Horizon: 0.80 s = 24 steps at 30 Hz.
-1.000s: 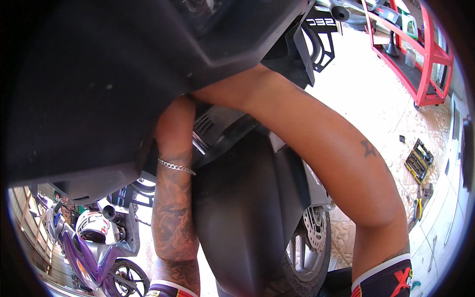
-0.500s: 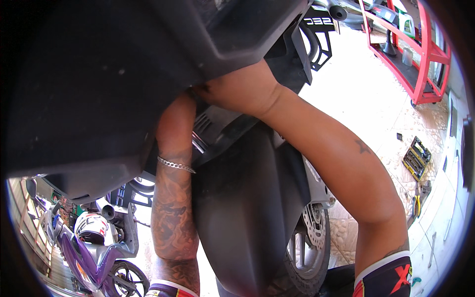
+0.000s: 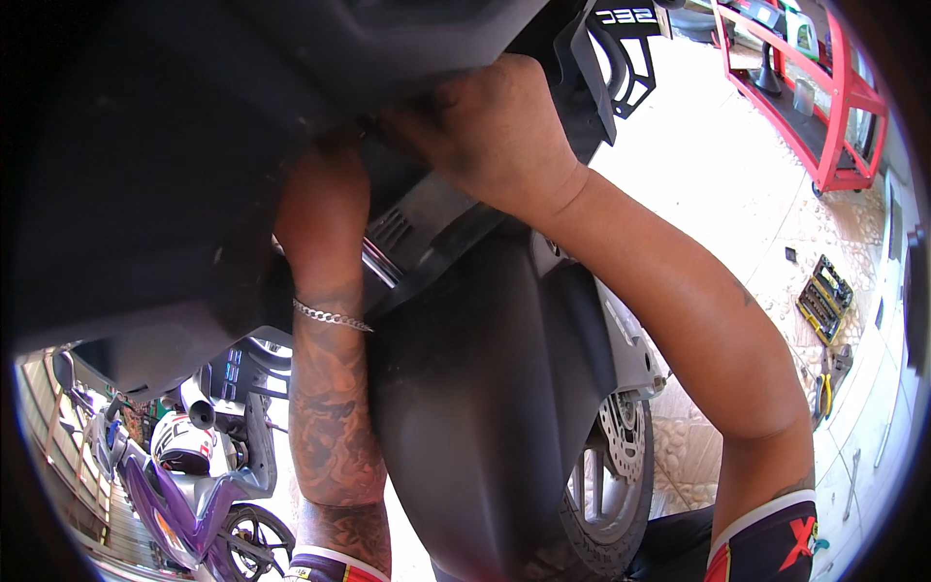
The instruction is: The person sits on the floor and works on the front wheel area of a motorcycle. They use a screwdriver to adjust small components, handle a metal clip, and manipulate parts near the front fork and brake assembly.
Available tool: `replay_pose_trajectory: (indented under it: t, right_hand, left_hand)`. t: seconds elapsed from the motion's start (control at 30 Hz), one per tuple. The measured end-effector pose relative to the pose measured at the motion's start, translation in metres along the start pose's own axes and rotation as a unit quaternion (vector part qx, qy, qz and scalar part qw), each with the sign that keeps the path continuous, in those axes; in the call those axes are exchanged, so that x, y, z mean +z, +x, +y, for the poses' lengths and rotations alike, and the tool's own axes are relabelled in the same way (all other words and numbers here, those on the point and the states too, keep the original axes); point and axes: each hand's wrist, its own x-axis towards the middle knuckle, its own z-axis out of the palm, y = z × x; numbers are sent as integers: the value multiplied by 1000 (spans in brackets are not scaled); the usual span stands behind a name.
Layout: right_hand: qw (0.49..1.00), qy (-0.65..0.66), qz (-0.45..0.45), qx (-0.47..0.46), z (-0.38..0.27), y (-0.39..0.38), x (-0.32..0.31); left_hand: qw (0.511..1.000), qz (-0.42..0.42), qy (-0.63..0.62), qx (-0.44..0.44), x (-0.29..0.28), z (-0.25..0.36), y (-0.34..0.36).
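Both of my arms reach up under the dark front panel of a motorcycle [image 3: 175, 194], above its black front fender [image 3: 456, 407]. My left hand [image 3: 325, 199] rises beneath the panel's lower edge, a silver chain bracelet [image 3: 333, 316] round the wrist. Shadow and the panel hide its fingers. Close beside it on the right is my right hand [image 3: 509, 131], bent at the wrist and pointing left. Its fingers are dark and blurred under the panel, so what they hold, if anything, is hidden. Shiny metal tubes [image 3: 381, 262] show just below the hands.
A front wheel with a brake disc [image 3: 621, 436] stands below right. A red tool cart [image 3: 824, 126] is at the far right. An opened tool case [image 3: 824, 301] and yellow-handled pliers [image 3: 824, 393] lie on the floor. A purple motorcycle [image 3: 184, 514] with a white helmet [image 3: 184, 441] stands lower left.
My right hand has moved up and slightly right, showing more of its back. My left hand has shifted slightly left. The whole view has moved a little too.
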Motion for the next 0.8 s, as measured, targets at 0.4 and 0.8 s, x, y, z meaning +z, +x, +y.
replay_pose_trajectory:
  t: [0.4, 0.8]
  right_hand:
    - [998, -47, -23, -37, 4, 6, -3]
    - [925, 290, -219, 112, -158, -159, -199]
  left_hand:
    - [999, 23, 18, -26, 3, 3, 3]
    - [995, 18, -52, -85, 7, 0, 6]
